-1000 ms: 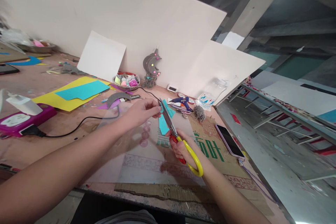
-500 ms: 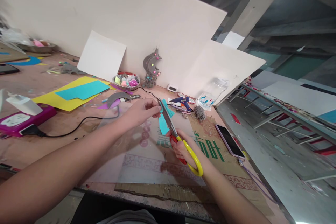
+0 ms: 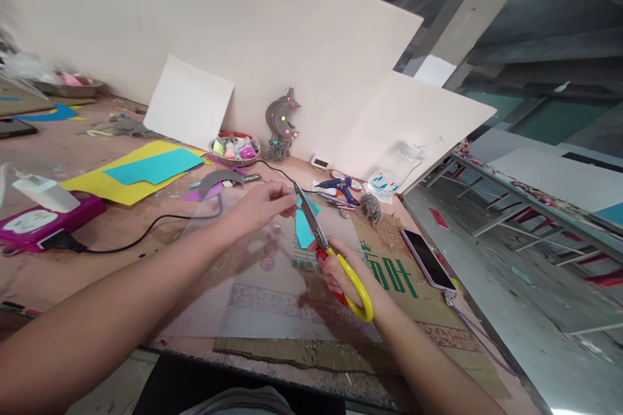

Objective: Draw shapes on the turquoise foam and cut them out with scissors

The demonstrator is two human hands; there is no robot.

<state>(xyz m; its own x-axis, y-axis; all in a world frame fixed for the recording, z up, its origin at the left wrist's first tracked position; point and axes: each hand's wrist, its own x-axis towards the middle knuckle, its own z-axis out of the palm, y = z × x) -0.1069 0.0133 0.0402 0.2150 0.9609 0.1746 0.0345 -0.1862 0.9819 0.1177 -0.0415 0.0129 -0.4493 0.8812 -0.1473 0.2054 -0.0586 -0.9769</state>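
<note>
My right hand (image 3: 335, 266) is wrapped round the red and yellow handles of a pair of scissors (image 3: 316, 228). Their blades point up and away and look nearly closed. At the blade tips, my left hand (image 3: 270, 204) pinches a small bit of light-blue paper (image 3: 298, 201), mostly hidden by the fingers. A larger light-blue paper piece (image 3: 304, 231) shows beneath and beside the blades, over the printed cardboard (image 3: 394, 311). Part of that piece is hidden behind the scissors.
A hot glue gun (image 3: 341, 188), grey yarn (image 3: 371, 207) and a clear plastic jar (image 3: 396, 172) stand beyond my hands. A phone (image 3: 428, 259) lies to the right. To the left are a purple power strip (image 3: 53, 224), its black cord and yellow paper (image 3: 117, 191).
The scissor handles have shifted very slightly, and the light-blue paper by the blades has turned a little. My left hand stays in nearly the same place.
</note>
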